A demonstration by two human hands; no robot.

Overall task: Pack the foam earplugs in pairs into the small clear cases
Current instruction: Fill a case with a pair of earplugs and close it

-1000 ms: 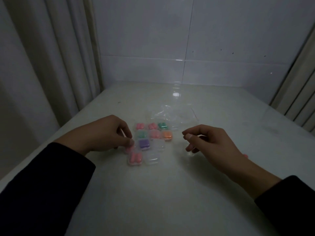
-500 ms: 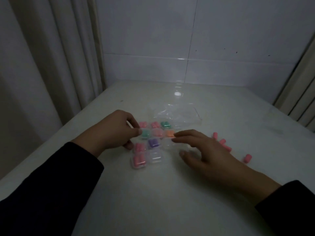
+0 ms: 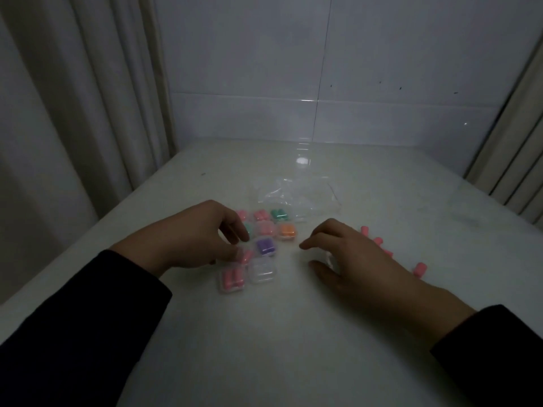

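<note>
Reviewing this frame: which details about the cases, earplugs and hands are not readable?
Head view only:
- Right hand: covers something clear beneath; an empty case or not, cannot tell.
- Loose pink earplugs: count partly hidden behind that hand.
- Case under left hand fingertips: lid state blurred.
- Clear bag: contents unreadable in dim light.

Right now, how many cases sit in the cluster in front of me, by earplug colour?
pink cases: 5 (one partly under fingers)
green cases: 2
orange case: 1
purple case: 1
empty case: 1
Total: 10
</note>
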